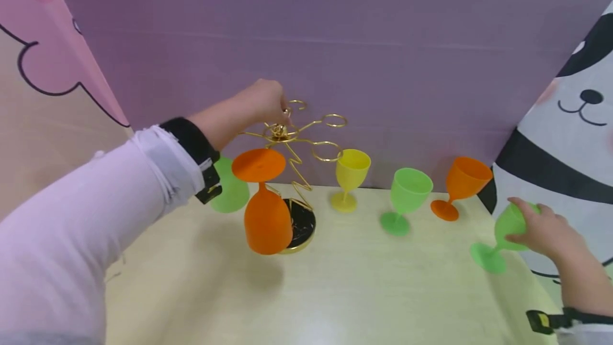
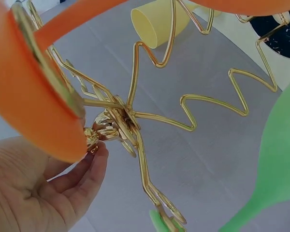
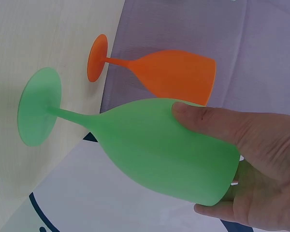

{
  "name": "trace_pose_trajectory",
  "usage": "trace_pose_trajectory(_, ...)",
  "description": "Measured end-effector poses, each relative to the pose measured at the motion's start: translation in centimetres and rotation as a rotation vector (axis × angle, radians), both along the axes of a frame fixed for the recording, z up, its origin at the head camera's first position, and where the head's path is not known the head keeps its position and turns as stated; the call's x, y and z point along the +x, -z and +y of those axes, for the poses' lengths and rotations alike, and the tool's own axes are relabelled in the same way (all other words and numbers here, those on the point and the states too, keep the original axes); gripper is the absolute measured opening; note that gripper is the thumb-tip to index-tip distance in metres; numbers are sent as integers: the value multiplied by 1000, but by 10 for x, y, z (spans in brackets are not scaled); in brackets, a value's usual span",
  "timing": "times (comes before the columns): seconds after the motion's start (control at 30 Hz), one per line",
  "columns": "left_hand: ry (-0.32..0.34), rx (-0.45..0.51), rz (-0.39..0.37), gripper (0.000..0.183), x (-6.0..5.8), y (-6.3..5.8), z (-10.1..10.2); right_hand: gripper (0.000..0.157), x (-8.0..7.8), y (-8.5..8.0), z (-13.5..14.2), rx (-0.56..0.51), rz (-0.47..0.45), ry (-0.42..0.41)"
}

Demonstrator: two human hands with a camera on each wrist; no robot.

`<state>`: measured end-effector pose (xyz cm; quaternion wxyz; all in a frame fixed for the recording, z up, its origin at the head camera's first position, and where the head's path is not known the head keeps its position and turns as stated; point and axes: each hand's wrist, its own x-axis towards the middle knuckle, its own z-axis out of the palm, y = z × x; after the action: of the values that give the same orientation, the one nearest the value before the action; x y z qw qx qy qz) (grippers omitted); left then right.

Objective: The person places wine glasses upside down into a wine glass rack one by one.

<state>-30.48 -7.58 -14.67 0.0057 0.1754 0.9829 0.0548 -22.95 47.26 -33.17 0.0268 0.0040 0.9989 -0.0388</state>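
Observation:
My left hand [image 1: 265, 101] pinches the knob at the top of a gold wire glass rack [image 1: 298, 166] with a round black base [image 1: 303, 223]. From the rack's arms an orange goblet [image 1: 268, 222] and a green goblet [image 1: 231, 188] hang upside down, the green one partly hidden behind my left wrist. My right hand [image 1: 551, 230] grips the bowl of another green goblet [image 3: 159, 145] at the table's right side, thumb on one side and fingers behind. Its foot [image 3: 38, 106] is at or just above the tabletop; I cannot tell whether it touches.
Along the table's back stand a yellow goblet [image 1: 353, 169], a green goblet [image 1: 411, 190] and an orange goblet [image 1: 466, 177], all upright. Behind them rises a purple backdrop [image 1: 335, 68]. A panda-printed panel [image 1: 570, 174] borders the right side of the table [image 1: 364, 286].

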Motion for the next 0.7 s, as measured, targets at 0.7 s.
trace_pose_trajectory(0.7,370,-116,111,16,2,-2,-14,104,1,1,-3,4,5,24)
